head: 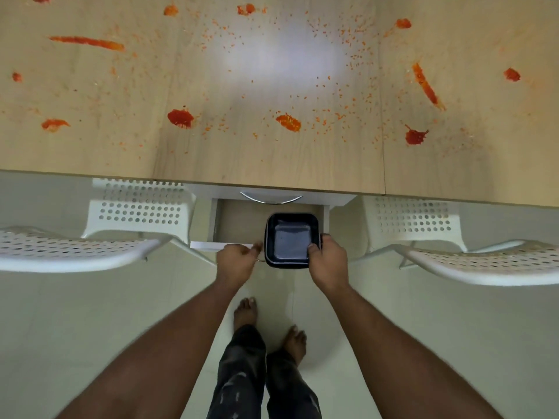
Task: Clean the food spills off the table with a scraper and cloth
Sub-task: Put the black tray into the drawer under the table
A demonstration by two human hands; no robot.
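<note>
Below the near edge of the worktop (272, 164), a shallow drawer (239, 225) stands pulled out, its pale wooden floor showing and a curved metal handle (270, 198) visible just under the worktop's lip. The right hand (328, 261) grips a dark square tray (292, 240) at its right rim, thumb curled over the inside edge and fingers wrapped round the outside; the tray sits partly over the drawer's right half and juts past the drawer's front. The left hand (237, 260) rests at the drawer's front edge just beside the tray's left side, its fingers curled loosely; whether it actually pinches the drawer front cannot be told through the blur.

The light wood worktop is strewn with food spills: red sauce blots (181, 118) near the middle-left and another (416, 137) to the right, an orange smear (289, 122) between them, long streaks (87, 42) at the far left and (426, 86) at the far right, and fine orange crumbs (341, 95) scattered around a bright patch of reflected light. No scraper or cloth shows in this view.

Two white perforated chairs (139, 207) and (414, 219) flank the drawer, pushed partly under the worktop. The person's bare feet (245, 313) stand on a pale tiled floor (90, 313), with dark patterned trousers (239, 373) below.
</note>
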